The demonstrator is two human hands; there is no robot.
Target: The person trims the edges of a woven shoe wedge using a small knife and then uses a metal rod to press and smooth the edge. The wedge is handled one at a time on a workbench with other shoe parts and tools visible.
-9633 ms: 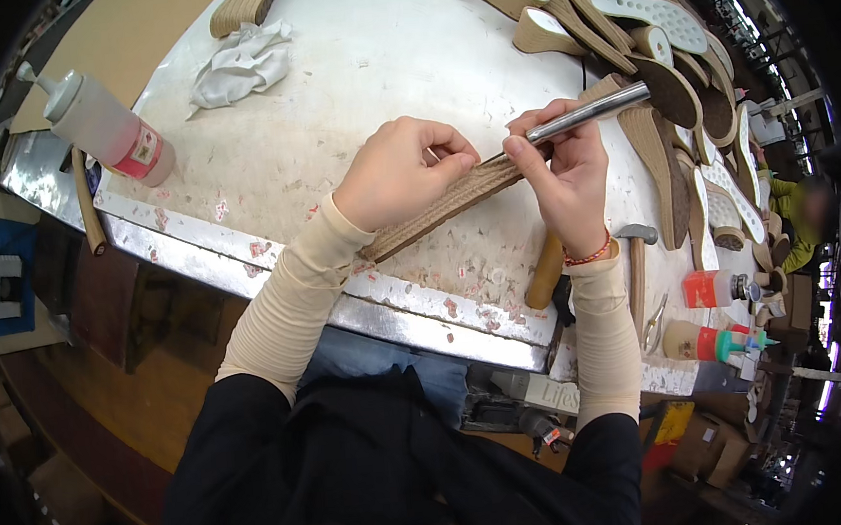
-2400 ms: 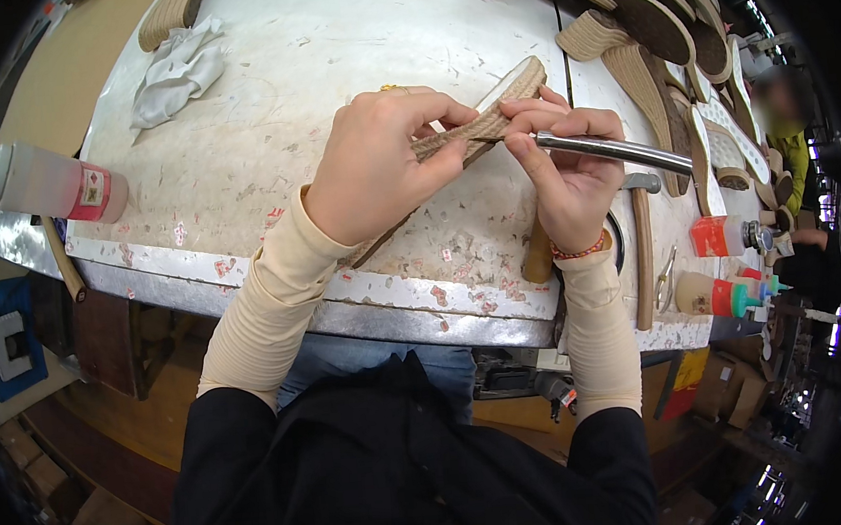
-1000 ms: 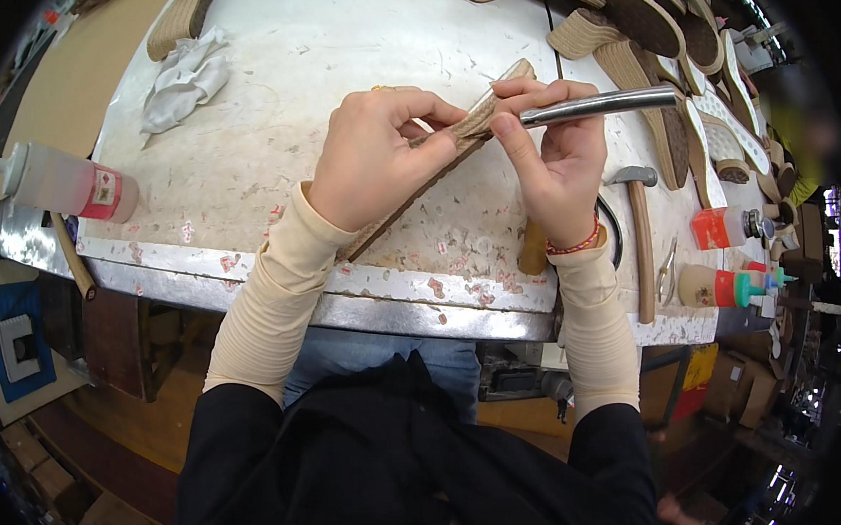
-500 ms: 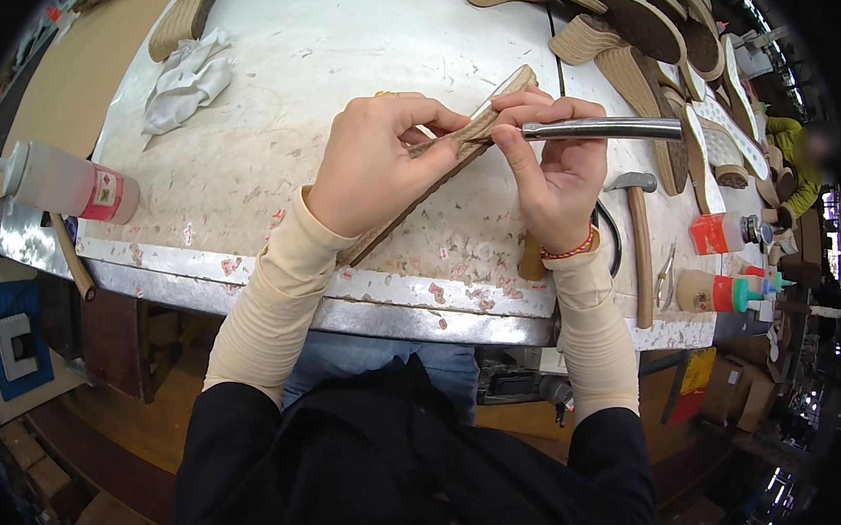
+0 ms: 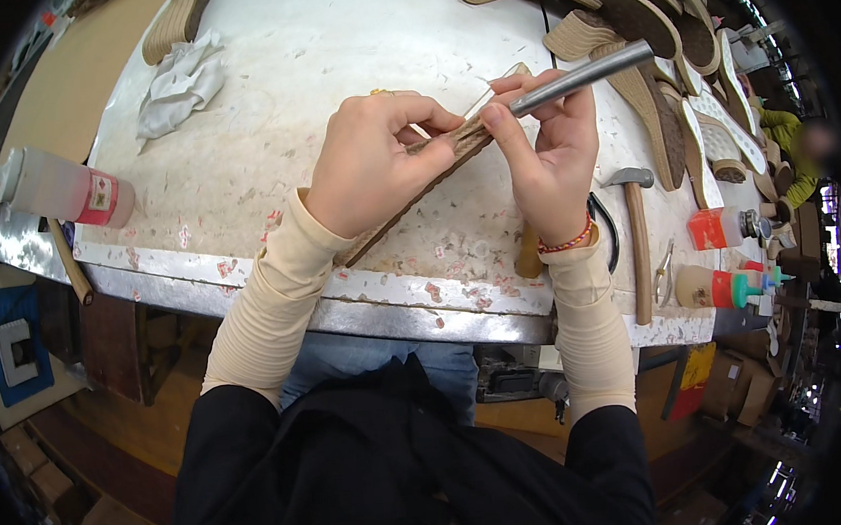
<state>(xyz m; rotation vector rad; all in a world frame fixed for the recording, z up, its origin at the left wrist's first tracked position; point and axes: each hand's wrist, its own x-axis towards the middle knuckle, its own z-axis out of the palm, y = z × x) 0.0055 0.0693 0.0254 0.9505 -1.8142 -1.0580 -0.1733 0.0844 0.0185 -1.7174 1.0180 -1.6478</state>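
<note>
Bottle [image 5: 57,193] on tabletop [image 5: 274,117], rag [image 5: 179,88] beyond. Left hand [image 5: 374,158]: narrow grip, pinching woven edge of sole [image 5: 471,146]. Sole slants between hands, over tabletop. Right hand [image 5: 552,161]: grip holding metal tool [image 5: 588,77]. Hammer [image 5: 640,242] right, sole pile [image 5: 640,21] beyond.

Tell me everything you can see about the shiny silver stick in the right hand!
The shiny silver stick is smooth, round and straight, and looks like metal. The right hand holds it near its lower end, with thumb and fingers. It slants, its blunt free end pointing up and to the right in the picture. The other end is near the brown ribbed sole, but I can't make out its tip or whether it touches the sole.
</note>
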